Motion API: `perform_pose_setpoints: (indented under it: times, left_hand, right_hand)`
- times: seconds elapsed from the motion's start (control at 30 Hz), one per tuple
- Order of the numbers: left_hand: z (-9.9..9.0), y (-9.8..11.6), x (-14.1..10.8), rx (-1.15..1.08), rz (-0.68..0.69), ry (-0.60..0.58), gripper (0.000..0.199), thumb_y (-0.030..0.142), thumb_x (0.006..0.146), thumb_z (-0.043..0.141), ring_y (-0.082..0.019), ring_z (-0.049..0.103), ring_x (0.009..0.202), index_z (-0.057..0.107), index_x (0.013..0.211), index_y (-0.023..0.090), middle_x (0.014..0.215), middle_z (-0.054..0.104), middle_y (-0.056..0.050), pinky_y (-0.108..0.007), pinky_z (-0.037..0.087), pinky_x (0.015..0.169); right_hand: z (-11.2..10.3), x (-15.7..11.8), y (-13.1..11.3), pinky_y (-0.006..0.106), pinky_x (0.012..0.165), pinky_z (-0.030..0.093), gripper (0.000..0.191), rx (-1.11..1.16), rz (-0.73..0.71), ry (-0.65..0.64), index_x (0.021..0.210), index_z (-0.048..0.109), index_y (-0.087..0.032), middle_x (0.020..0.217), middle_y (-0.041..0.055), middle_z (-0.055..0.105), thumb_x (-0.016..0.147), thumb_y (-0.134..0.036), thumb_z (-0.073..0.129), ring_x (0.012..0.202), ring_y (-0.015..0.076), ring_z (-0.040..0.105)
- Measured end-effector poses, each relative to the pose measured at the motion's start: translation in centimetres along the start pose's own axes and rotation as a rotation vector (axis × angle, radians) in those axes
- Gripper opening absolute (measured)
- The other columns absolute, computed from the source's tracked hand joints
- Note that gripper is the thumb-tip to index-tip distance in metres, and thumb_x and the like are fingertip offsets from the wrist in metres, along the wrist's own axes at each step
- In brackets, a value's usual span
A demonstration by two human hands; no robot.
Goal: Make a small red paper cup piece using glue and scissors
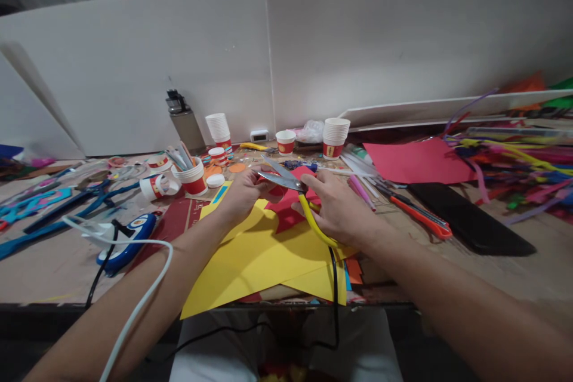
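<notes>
My right hand [333,206] is closed around the yellow handles of a pair of scissors [308,212], whose blades stand apart and point left. Fingers of my left hand [248,188] pinch a piece of red paper [274,192] just below the blades. More red paper [298,206] hangs under the scissors, and I cannot tell if it is the same piece. Beneath both hands, sheets of yellow paper [242,262] lie at the table's front edge, partly covered by the hands and their shadow.
Stacked paper cups [335,137] stand at the back, with a pen-filled cup [193,179] left of my hands. To the right lie a red utility knife [423,215], a black phone-like slab [470,218] and red paper [418,160]. A white cable [147,292] crosses my left forearm.
</notes>
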State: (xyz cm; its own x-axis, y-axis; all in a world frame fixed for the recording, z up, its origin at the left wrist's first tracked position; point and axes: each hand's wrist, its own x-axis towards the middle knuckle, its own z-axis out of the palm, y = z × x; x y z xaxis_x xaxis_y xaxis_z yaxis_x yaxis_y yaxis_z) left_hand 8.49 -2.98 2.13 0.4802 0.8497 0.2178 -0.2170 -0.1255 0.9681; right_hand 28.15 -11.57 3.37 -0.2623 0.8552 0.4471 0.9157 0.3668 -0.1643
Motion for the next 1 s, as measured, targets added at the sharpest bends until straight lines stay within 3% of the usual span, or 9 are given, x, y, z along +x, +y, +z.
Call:
perform_pose_setpoints:
  times: [0.17, 1.0]
  left_hand:
    - [0.01, 0.16, -0.07, 0.022, 0.011, -0.010, 0.025, 0.026, 0.066, 0.079, -0.013, 0.064, 0.061, 0.063, 0.080, 0.013, 0.070, 0.068, -0.003, -0.022, 0.052, 0.054]
    - [-0.04, 0.08, 0.16, -0.015, 0.009, 0.029, 0.028, 0.026, 0.063, 0.081, -0.013, 0.063, 0.056, 0.064, 0.081, 0.014, 0.067, 0.067, -0.002, -0.022, 0.052, 0.051]
  right_hand:
    - [-0.21, -0.01, -0.05, 0.034, 0.072, 0.046, 0.038, 0.024, -0.007, -0.012, 0.119, 0.054, -0.023, 0.101, 0.0104, 0.052, 0.088, -0.043, 0.054, 0.084, 0.0220, 0.054]
    - [-0.33, -0.18, -0.16, 0.035, 0.077, 0.047, 0.039, 0.054, 0.010, -0.013, 0.120, 0.054, -0.022, 0.103, 0.0108, 0.052, 0.088, -0.043, 0.054, 0.089, 0.0230, 0.056]
